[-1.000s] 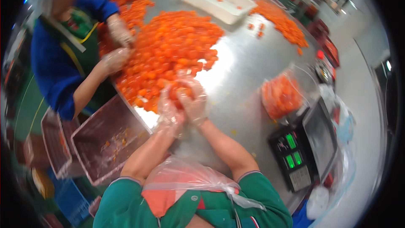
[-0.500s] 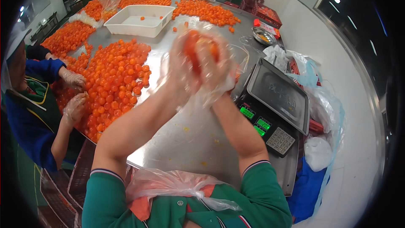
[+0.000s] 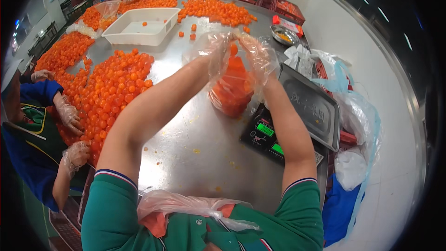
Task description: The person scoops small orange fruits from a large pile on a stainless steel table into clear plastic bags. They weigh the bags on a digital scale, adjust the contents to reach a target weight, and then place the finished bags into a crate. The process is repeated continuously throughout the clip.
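Both my hands wear clear plastic gloves and are raised over the metal table (image 3: 195, 148). Between them hangs a clear plastic bag (image 3: 232, 93) of orange balls that look like salted egg yolks. My left hand (image 3: 219, 49) grips the left side of its top edge, and my right hand (image 3: 258, 56) has the right side. One loose yolk (image 3: 233, 49) shows near the bag's mouth, between my fingers. The bag's filled bottom is low over the table; whether it touches I cannot tell. My fingertips are partly hidden by the glossy plastic.
Left of me lies a big heap of yolks (image 3: 116, 83), where a co-worker's gloved hands (image 3: 69, 116) work. Beyond stands a white tub (image 3: 139, 28). A black scale (image 3: 265, 135) with a metal pan (image 3: 309, 104) is at my right, below a steel bowl (image 3: 284, 36). Another person stands at the far end.
My hands were cupped together around the bag of yolks. Now they are apart at its top, and the bag hangs down below them. The near co-worker's hands have shifted too.
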A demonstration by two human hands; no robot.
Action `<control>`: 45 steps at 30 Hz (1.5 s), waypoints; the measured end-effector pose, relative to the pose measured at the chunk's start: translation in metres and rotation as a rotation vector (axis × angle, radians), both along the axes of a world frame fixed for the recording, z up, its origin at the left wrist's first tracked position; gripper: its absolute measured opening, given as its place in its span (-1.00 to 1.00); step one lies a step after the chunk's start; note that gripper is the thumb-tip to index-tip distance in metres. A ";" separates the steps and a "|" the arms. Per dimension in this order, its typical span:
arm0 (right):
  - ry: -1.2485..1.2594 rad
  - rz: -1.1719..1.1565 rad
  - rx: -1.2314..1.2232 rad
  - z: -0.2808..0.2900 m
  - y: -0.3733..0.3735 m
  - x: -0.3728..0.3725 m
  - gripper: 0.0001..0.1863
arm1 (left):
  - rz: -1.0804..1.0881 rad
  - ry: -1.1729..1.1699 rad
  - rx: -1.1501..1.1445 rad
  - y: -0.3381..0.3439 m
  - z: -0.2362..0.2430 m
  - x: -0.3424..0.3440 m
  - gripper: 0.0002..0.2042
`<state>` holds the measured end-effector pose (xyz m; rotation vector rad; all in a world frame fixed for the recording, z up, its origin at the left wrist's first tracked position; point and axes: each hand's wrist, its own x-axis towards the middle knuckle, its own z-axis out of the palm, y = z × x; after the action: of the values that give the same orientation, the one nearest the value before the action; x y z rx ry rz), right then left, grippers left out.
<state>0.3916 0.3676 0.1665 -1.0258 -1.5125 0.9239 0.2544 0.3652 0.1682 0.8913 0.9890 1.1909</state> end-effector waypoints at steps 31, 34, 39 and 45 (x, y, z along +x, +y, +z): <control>-0.656 0.037 0.153 -0.023 -0.055 0.045 -0.75 | 0.087 0.351 0.219 0.056 -0.057 -0.056 -0.78; -0.567 0.104 0.255 0.004 -0.074 0.034 -0.80 | 0.086 0.204 0.416 0.056 -0.045 -0.077 -0.82; -0.584 -0.002 0.709 0.048 -0.055 0.065 -0.85 | -0.019 0.001 0.361 0.031 0.035 -0.074 -0.83; 0.455 0.187 0.079 0.119 -0.079 0.079 -0.82 | 0.148 -0.121 0.377 -0.017 0.128 -0.033 -0.86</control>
<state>0.4704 0.2882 0.2860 -0.5709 -1.2588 1.1312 0.2211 0.3484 0.2966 1.0387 0.7538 1.5718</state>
